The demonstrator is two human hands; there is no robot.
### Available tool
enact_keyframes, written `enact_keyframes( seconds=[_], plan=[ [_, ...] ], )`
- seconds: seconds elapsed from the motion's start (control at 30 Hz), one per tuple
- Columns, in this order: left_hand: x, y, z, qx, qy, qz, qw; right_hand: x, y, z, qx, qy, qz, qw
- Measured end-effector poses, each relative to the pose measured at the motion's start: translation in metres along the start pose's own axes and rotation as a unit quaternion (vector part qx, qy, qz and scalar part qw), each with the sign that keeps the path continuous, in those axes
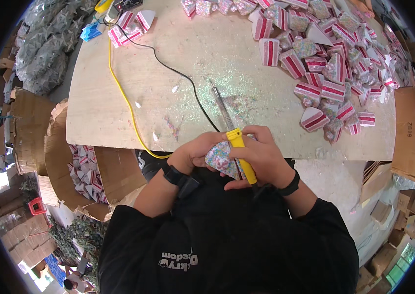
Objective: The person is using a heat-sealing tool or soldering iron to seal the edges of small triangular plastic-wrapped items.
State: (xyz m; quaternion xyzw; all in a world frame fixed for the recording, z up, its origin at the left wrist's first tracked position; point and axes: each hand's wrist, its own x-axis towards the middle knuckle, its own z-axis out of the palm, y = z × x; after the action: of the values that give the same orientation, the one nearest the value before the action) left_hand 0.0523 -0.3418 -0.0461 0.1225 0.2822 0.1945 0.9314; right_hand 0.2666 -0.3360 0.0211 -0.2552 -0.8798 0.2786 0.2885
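Left hand (198, 149) grips cake-slice-shaped piece (219, 158), speckled face up. Right hand (269, 153) holds yellow-handled tool (236, 139) across piece, metal shaft pointing away from hands over pale desk (92, 110). Glitter (202, 68) scattered beyond hands. Black cord (180, 74) and yellow cable (125, 98) curve toward hands from far left. Big slice pile (333, 91) beyond hands, to right; smaller cluster (128, 29) far left. Left of hands, below desk edge: open cardboard box (56, 164) holding more slices (88, 177).

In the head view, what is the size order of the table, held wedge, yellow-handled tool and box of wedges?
Table
Box of wedges
Held wedge and yellow-handled tool: unsure, both partly covered
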Motion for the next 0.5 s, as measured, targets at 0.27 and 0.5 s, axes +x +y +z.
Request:
enact_keyframes(
  seconds=[0.27,0.5],
  plan=[
    [0.000,0.000,0.008,-0.032,0.126,-0.027,0.991,0.008,-0.003,0.000,-0.023,0.007,-0.030,0.999],
    [-0.006,0.007,0.004,-0.117,-0.007,0.013,0.993,0.011,0.003,0.001,0.012,0.065,-0.003,0.998]
  ],
)
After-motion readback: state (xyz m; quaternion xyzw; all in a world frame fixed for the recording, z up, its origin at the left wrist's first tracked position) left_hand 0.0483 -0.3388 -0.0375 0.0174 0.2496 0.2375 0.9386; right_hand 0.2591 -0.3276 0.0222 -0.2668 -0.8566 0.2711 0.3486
